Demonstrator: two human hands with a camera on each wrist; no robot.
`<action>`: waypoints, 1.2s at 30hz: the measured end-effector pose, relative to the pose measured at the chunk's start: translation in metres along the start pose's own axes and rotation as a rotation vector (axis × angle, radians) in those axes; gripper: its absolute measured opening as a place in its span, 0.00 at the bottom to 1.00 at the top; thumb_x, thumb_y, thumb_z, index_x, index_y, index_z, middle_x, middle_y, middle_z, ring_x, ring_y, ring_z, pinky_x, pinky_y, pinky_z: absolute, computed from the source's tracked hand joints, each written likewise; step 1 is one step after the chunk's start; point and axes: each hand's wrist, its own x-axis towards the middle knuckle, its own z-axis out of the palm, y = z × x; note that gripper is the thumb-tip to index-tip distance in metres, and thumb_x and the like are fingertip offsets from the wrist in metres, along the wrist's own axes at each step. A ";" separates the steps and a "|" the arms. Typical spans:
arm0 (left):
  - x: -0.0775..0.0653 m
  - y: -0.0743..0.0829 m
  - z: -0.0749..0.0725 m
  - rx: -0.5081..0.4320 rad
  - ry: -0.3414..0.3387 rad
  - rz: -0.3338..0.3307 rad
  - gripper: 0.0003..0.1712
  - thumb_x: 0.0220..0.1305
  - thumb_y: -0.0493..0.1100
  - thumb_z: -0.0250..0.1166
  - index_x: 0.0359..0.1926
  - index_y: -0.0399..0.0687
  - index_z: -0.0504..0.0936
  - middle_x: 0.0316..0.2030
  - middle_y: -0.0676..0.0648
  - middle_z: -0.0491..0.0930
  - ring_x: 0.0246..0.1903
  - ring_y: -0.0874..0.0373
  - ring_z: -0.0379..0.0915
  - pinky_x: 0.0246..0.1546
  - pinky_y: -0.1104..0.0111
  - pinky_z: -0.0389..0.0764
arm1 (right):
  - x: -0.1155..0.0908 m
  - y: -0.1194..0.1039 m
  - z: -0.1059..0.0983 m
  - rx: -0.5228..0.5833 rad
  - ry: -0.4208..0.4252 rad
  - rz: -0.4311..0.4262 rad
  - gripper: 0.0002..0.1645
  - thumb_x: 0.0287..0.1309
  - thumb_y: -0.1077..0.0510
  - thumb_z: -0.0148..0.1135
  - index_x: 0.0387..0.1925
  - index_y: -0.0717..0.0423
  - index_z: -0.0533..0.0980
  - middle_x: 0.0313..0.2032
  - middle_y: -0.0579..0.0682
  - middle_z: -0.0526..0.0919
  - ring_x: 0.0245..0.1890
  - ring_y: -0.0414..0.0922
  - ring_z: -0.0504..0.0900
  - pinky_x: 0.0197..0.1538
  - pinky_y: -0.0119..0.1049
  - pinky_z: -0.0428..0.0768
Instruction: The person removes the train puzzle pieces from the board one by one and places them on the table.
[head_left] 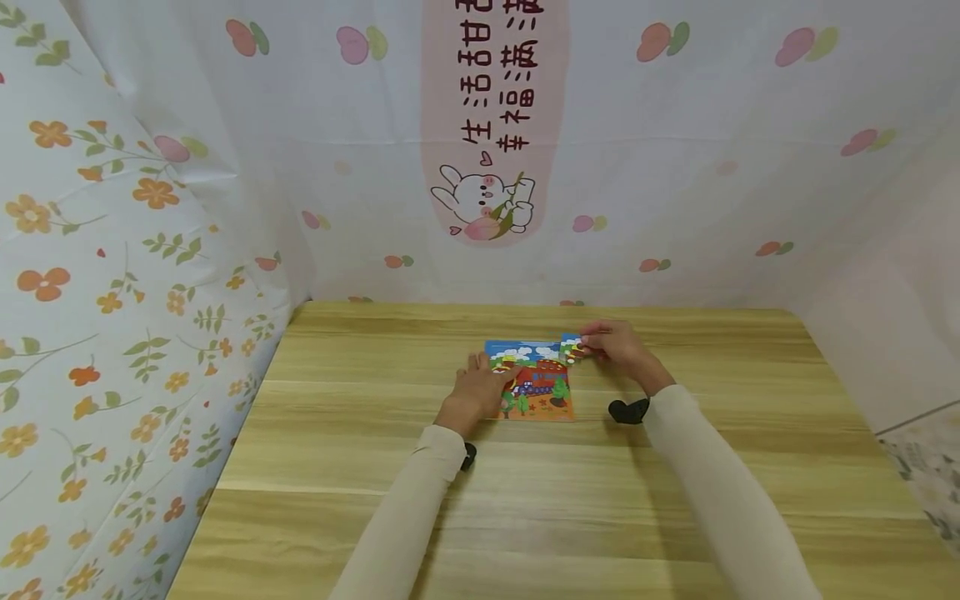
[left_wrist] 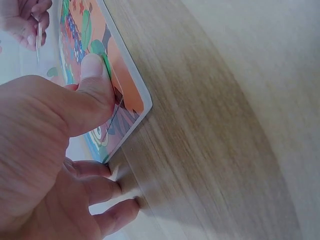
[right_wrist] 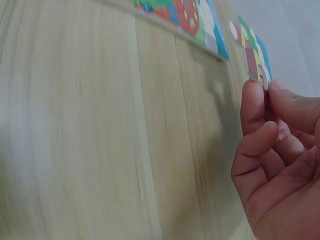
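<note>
A jigsaw puzzle board [head_left: 536, 408] with a colourful picture of trees, clouds and a train lies flat on the table. My left hand [head_left: 480, 387] rests at its left side; in the left wrist view the thumb [left_wrist: 92, 85] presses on the picture while the other fingers touch the tabletop beside the edge. At the board's upper right corner, my right hand [head_left: 618, 346] pinches a small puzzle piece [head_left: 571, 348] between thumb and fingertips. The right wrist view shows this piece [right_wrist: 255, 52] held raised and tilted, apart from the board's corner.
Wood-grain table [head_left: 540, 517] under both hands. A white curtain [head_left: 637, 167] with fruit prints and a rabbit drawing hangs behind its far edge, and a flowered cloth [head_left: 127, 317] hangs along the left. Black straps with small devices [head_left: 628, 411] sit at the wrists.
</note>
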 end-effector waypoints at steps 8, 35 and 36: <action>-0.003 -0.001 -0.002 -0.015 -0.005 0.006 0.40 0.69 0.54 0.60 0.77 0.75 0.53 0.75 0.29 0.43 0.75 0.34 0.40 0.68 0.44 0.60 | -0.006 0.010 -0.017 -0.024 0.009 -0.038 0.19 0.71 0.60 0.56 0.53 0.73 0.75 0.30 0.42 0.84 0.30 0.36 0.79 0.32 0.31 0.73; -0.002 -0.001 -0.002 -0.017 -0.001 0.010 0.40 0.69 0.53 0.60 0.77 0.75 0.53 0.75 0.29 0.45 0.75 0.34 0.40 0.68 0.45 0.61 | -0.014 0.011 -0.039 -0.091 0.029 0.066 0.20 0.71 0.60 0.57 0.56 0.72 0.75 0.34 0.44 0.83 0.32 0.37 0.80 0.38 0.32 0.79; -0.002 -0.001 -0.002 -0.018 0.000 0.011 0.40 0.69 0.53 0.60 0.77 0.74 0.53 0.75 0.29 0.45 0.75 0.34 0.40 0.67 0.45 0.62 | -0.014 0.011 -0.039 -0.098 0.027 0.065 0.20 0.71 0.60 0.57 0.56 0.72 0.75 0.34 0.44 0.83 0.33 0.37 0.80 0.38 0.32 0.79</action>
